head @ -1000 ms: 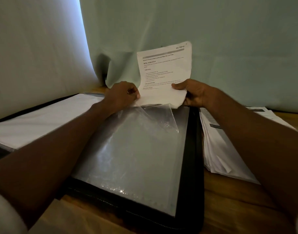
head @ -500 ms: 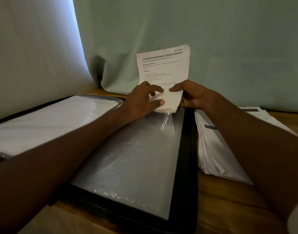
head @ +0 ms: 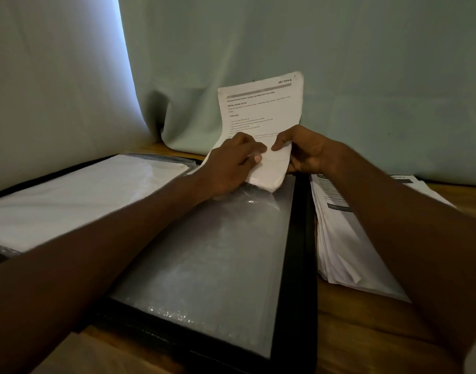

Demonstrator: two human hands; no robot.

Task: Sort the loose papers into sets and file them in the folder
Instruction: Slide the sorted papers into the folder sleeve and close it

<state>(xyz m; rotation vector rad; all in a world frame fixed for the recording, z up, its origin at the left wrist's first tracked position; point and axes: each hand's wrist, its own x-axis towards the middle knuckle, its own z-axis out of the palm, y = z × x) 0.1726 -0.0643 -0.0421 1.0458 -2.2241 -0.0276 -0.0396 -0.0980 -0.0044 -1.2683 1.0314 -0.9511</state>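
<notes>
A black folder [head: 296,265] lies open on the wooden table, its right page a clear plastic sleeve [head: 218,255]. A printed set of papers [head: 261,109] stands upright at the sleeve's far end, with its lower end curved into the sleeve's mouth. My left hand [head: 231,166] grips the papers' lower left part together with the plastic. My right hand [head: 301,149] pinches the papers' right edge, thumb on the front. The bottom of the papers is partly hidden behind my left hand.
A stack of loose printed papers [head: 339,233] lies on the table [head: 366,333] to the right of the folder. The folder's left page [head: 77,201] holds white sheets in a sleeve. Pale green cloth [head: 366,76] hangs close behind.
My left hand moved right from the sleeve's left corner onto the papers. The papers sank lower into the sleeve's mouth, and the lifted plastic flap dropped flatter.
</notes>
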